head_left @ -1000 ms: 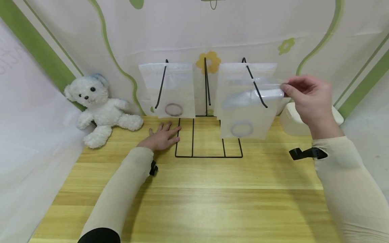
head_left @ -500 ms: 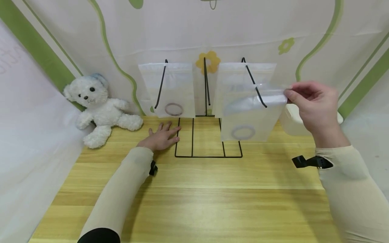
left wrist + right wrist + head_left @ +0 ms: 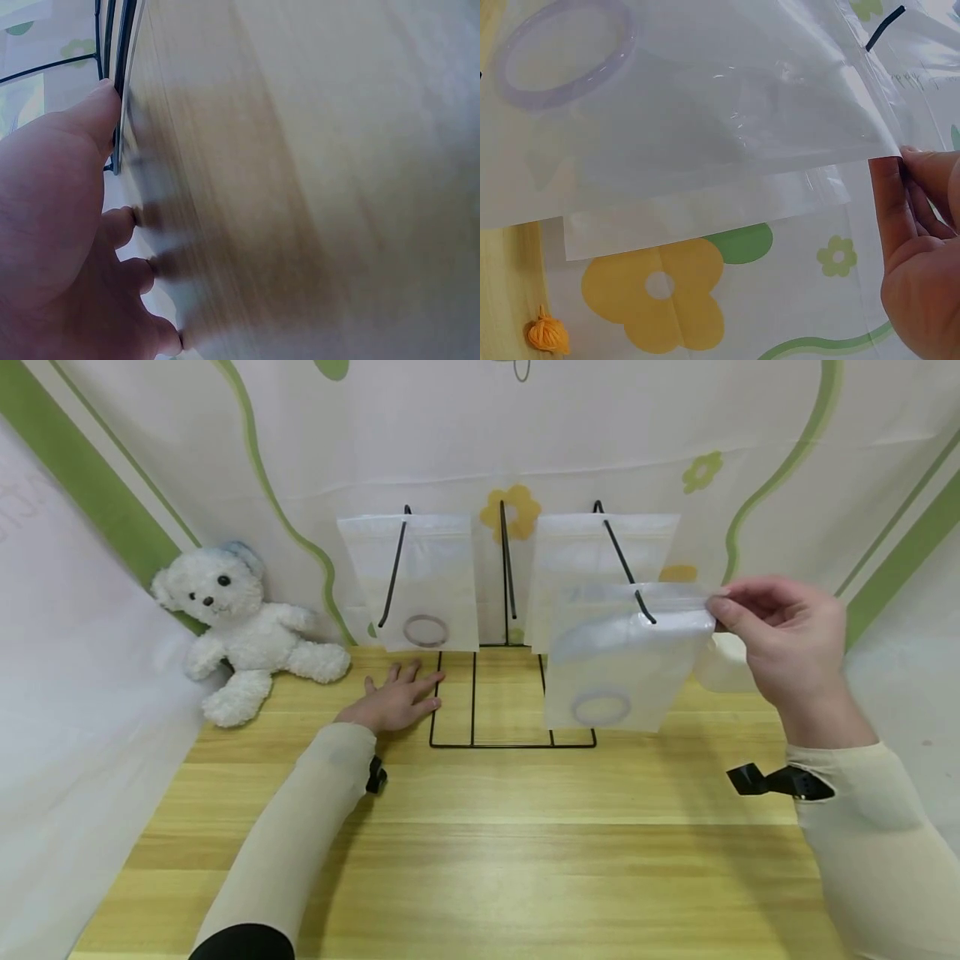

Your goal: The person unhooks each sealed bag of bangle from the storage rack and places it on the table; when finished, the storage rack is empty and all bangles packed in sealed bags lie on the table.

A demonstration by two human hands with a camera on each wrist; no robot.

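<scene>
Between thumb and fingers, my right hand (image 3: 795,639) pinches the top right corner of a translucent zip bag (image 3: 630,652). A pale purple ring (image 3: 566,56) shows inside the bag. The bag is near the front tip of the rack's right hook (image 3: 643,606), which overlaps its top edge. Farther back on this hook hangs another zip bag (image 3: 585,547). My left hand (image 3: 393,700) lies flat on the table with fingers spread, its thumb (image 3: 97,112) against the black wire rack's base (image 3: 513,747).
On the left hook hangs a zip bag (image 3: 420,577) with a pinkish ring. The middle hook (image 3: 508,568) is bare. A white plush bear (image 3: 247,635) sits at the left, and a white container (image 3: 723,662) stands behind my right hand. An orange bundle (image 3: 548,334) shows low in the right wrist view.
My right hand has drawn the zip bag forward along the right hook toward its tip, lowering it and shifting slightly right. The left hand has stayed in place.
</scene>
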